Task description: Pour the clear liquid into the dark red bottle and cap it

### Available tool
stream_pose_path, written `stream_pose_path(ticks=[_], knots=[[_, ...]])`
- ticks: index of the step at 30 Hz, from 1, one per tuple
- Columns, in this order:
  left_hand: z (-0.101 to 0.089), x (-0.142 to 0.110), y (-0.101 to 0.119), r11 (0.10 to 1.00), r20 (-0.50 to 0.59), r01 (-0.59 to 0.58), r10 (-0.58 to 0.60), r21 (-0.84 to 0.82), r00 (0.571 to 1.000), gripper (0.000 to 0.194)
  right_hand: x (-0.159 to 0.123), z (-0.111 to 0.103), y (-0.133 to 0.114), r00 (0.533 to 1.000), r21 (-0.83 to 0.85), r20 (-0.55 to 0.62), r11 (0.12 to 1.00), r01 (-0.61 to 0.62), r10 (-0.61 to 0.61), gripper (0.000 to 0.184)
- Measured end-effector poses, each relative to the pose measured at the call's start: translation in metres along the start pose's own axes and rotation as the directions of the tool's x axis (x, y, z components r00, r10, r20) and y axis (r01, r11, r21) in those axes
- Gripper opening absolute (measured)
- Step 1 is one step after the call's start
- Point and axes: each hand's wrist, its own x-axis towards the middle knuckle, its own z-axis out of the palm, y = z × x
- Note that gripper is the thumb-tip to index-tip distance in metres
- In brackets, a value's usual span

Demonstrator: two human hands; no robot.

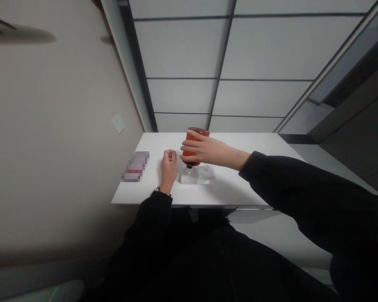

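Head view: the right hand (204, 150) is wrapped around a fat bottle (193, 147). Its fingers (192, 144) lie across the front of the bottle and are spread a little, and they hold on tight. The bottle is full of something orange-red. It leans to one side, with its wide end up and a dark tip down. The dark tip hangs just over a clear block (197, 175) that sits on the desk (227, 186). I cannot tell if the tip touches the block.

The left hand (169, 165) is close by, just beside the bottle. Its fingers (170, 155) curl in to make a small, loose fist. I cannot tell if anything is inside it. A thin dark band (160, 190) goes around the left wrist. Both arms wear black sleeves (302, 197).

On the desk, past the left hand, lies a flat pink and red box (135, 166). It is blurred, so I cannot see more of it. Beside the desk is a pale wall (66, 138) with a small white plate (117, 124) on it. Big pale panels (182, 48) with dark lines between them fill the top of the view.
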Motion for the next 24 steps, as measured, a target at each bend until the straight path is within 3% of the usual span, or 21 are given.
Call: stream_pose_path(ticks=[10, 18, 24], knots=[[0.001, 0.001, -0.008, 1.0, 0.005, 0.001, -0.001, 0.0, 1.0, 0.035, 0.011, 0.002, -0.005, 0.996, -0.128, -0.021, 0.989, 0.078, -0.082, 0.027], [0.001, 0.001, -0.009, 1.0, -0.001, 0.004, -0.004, 0.001, 1.0, 0.031, 0.017, -0.006, -0.009, 0.99, -0.049, 0.133, 0.997, 0.059, -0.052, 0.039], [0.001, 0.002, -0.009, 1.0, 0.014, 0.005, -0.005, 0.004, 1.0, 0.03, 0.019, -0.009, -0.01, 0.988, -0.045, 0.148, 0.998, 0.049, -0.042, 0.038]])
